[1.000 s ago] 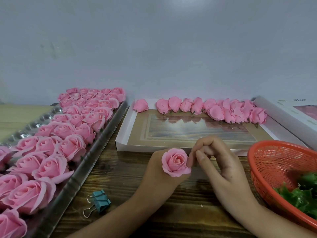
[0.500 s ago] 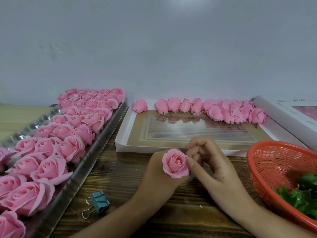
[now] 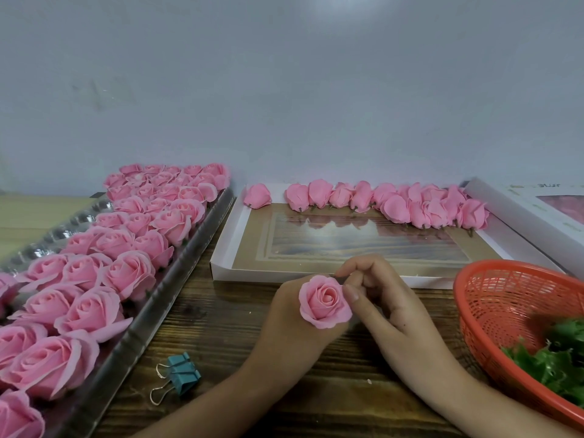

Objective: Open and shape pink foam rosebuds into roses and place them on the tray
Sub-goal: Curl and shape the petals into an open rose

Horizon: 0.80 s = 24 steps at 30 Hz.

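Rose faces bloom-up above the bench, left hand holding it from underneath, right hand pinching an outer petal at its right edge; tray lies leftward, so the left hand looks nearer for placing.

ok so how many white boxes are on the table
2. One box lies behind the held rose, buds along its far edge; the other box sits far right, partly out of frame.
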### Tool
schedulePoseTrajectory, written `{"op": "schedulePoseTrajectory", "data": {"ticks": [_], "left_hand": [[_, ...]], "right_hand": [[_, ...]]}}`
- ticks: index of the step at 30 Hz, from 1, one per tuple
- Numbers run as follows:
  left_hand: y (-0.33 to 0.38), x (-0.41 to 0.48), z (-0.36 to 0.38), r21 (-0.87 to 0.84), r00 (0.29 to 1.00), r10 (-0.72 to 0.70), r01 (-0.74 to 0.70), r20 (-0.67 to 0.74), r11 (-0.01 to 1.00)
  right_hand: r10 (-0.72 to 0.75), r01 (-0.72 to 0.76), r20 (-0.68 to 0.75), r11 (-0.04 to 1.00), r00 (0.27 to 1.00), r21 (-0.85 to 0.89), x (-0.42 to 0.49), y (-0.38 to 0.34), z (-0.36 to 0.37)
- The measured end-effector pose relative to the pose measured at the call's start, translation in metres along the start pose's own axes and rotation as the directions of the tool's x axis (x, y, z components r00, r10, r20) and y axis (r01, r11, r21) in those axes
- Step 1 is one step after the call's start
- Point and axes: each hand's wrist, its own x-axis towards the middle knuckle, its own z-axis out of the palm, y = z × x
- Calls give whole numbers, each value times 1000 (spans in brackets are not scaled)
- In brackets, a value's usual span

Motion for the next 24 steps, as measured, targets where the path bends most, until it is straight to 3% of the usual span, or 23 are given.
{"op": "schedulePoseTrajectory", "data": {"ticks": [6,11,14,18,21,24], "left_hand": [[-2,0,1,15,999,31,-31,11,999],[-4,-12,0,-199,992,-128,122,-16,972],[-3,-9,-1,-169,993,-116,114,-2,979],[2,-4,-3,-97,998,-46,50,47,994],[3,-9,-3,-190,992,-120,122,26,974],[3,-13,0,-140,994,-98,104,49,985]], "right_hand": [[-5,6,-8,996,1000,90,-1,-2,0],[33,-31,-17,995,999,96,-1,-1,0],[52,-50,-49,998,997,30,-2,-1,0],[-130,118,-115,987,985,-107,-1,-14,-4],[-292,280,-11,927,956,-249,-2,-23,-3],[-296,307,86,893,951,-330,-3,-23,0]]}}
